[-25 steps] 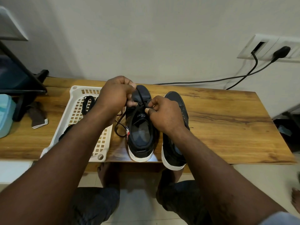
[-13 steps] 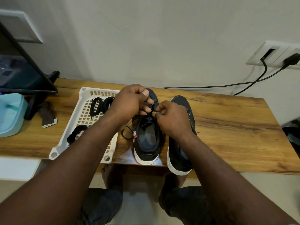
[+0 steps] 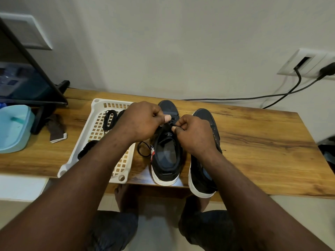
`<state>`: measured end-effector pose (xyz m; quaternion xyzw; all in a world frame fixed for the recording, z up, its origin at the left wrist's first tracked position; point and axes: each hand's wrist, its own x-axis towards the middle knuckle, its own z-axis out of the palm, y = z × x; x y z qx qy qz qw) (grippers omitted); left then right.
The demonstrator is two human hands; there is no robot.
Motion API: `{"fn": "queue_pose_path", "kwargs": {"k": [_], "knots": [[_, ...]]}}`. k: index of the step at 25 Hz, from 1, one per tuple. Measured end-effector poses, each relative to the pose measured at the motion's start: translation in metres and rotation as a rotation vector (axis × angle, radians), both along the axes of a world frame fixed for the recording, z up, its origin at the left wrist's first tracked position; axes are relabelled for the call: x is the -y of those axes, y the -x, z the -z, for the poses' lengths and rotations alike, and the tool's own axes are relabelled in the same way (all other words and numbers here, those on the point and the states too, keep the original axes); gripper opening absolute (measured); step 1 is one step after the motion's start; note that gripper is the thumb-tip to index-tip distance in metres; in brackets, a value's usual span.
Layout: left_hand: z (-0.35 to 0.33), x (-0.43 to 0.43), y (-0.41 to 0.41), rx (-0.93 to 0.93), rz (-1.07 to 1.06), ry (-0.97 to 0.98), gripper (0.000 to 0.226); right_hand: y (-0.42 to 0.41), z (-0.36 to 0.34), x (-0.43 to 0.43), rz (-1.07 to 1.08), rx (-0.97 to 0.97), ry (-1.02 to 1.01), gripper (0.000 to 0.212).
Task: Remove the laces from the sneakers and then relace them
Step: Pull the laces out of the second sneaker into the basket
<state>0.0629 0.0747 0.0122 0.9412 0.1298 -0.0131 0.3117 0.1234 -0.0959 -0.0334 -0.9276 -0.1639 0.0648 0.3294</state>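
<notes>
Hands scarcely shifted, left hand (image 3: 143, 122) and right hand (image 3: 194, 134) pinching black lace (image 3: 163, 125) above left-side sneaker (image 3: 166, 156)

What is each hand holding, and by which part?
The left hand and right hand each pinch the black lace just above the eyelets of the sneaker nearer the tray.
</notes>
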Motion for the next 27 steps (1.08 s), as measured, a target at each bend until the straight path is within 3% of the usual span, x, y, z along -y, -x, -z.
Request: {"fn": "queue_pose_path", "kwargs": {"k": [2,5,7,8,12,14,17,19,22,25,27], "knots": [[0.002,0.003,-0.001,0.104,-0.083,0.215,0.034,0.001,0.000,0.000,-0.002,-0.006,-0.002,0.006],[-0.008,0.011,-0.003,0.244,-0.248,0.956,0.032,0.000,0.001,0.000,-0.002,-0.002,-0.010,0.008],[-0.014,0.014,-0.004,0.302,-0.314,1.219,0.029,-0.001,0.002,0.000,0.001,0.005,-0.007,0.007],[-0.013,0.014,-0.005,0.319,-0.332,1.150,0.030,-0.001,0.003,0.000,0.003,0.002,-0.006,0.006],[0.002,0.011,-0.006,0.155,-0.112,0.200,0.018,-0.001,0.003,0.000,0.000,-0.005,-0.003,0.006],[0.008,0.014,-0.005,0.013,0.016,-0.046,0.013,-0.001,0.003,0.000,0.001,0.000,-0.001,0.006],[0.009,0.023,-0.006,0.032,0.083,-0.307,0.007,-0.001,0.005,0.000,-0.002,0.013,-0.010,0.006],[0.010,0.025,-0.008,0.040,0.077,-0.343,0.005,-0.001,0.005,0.000,-0.004,0.012,-0.013,0.005],[0.015,0.027,-0.008,0.048,0.036,-0.226,0.006,-0.002,0.006,0.001,-0.008,0.010,-0.024,0.006],[0.009,0.023,-0.005,0.274,-0.091,0.059,0.008,-0.002,0.005,0.001,-0.005,0.004,-0.023,0.010],[0.006,0.019,-0.004,0.277,-0.168,0.359,0.014,-0.002,0.005,0.001,0.001,0.002,-0.017,0.011]]}}
